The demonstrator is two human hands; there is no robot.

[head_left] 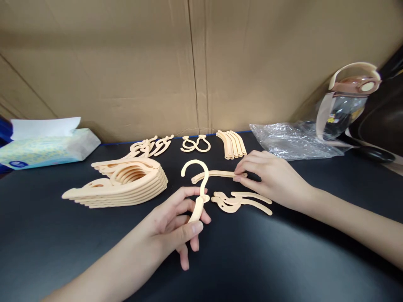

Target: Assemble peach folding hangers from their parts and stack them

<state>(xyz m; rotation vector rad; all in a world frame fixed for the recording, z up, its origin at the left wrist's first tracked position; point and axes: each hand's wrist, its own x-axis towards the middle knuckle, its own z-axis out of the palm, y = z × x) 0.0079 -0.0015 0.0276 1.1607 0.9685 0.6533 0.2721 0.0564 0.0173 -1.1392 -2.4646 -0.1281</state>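
Note:
My left hand (179, 226) is closed around the base of a cream plastic hanger hook (204, 178), whose curve points up. Farther right, my right hand (267, 176) pinches one end of a slim curved hanger arm (214, 173) between thumb and fingers. That arm lies low over the table, and I cannot tell whether it touches it. Just below it rest loose hanger pieces (233, 203) with curved, pierced ends. At the back are two more hooks (195, 144) and a row of curved arms (231, 144).
A stack of folded hangers (126, 186) stands left on the black table (239, 268), with more loose pieces (151, 146) behind. A tissue pack (53, 144) sits far left. Clear plastic bag (296, 140) and drinking bottle (346, 100) are at right, before a cardboard wall (126, 63).

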